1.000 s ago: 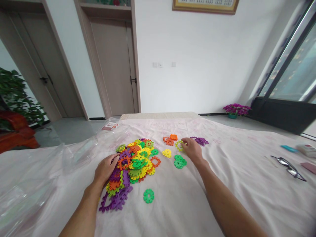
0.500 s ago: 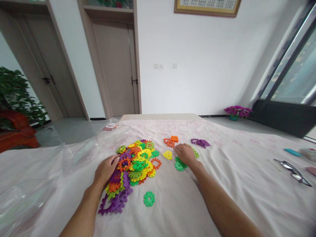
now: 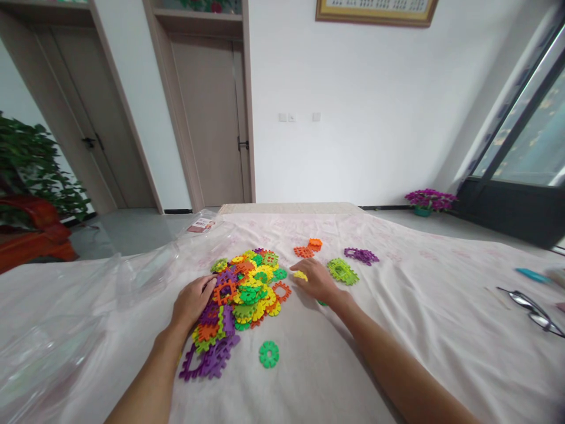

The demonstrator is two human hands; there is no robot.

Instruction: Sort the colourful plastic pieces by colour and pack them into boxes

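Observation:
My left hand (image 3: 194,301) rests against the left side of a heaped pile of plastic interlocking pieces (image 3: 249,294) in yellow, green, orange and purple. Its fingers lie along the pile's edge, not closed round a piece. To the right of the pile, my right hand (image 3: 315,280) has thumb and fingers around a yellow flower-shaped piece (image 3: 300,275), partly covered by them. Green pieces (image 3: 322,303) are mostly hidden under that hand. Beyond it lie orange pieces (image 3: 304,251), lime-green square pieces (image 3: 343,271) and purple pieces (image 3: 361,255). A single green flower-shaped piece (image 3: 269,354) lies nearer me.
Clear plastic packaging (image 3: 145,271) spreads over the left of the cloth-covered table (image 3: 424,282). At the right lie glasses (image 3: 527,309) and a blue object (image 3: 527,274). Past the table are doors, a wall and a pot of purple flowers (image 3: 430,200).
My right hand has moved left and nearer me, from the lime-green and green pieces to the yellow piece. The lime-green group is now uncovered. My left hand stays at the pile.

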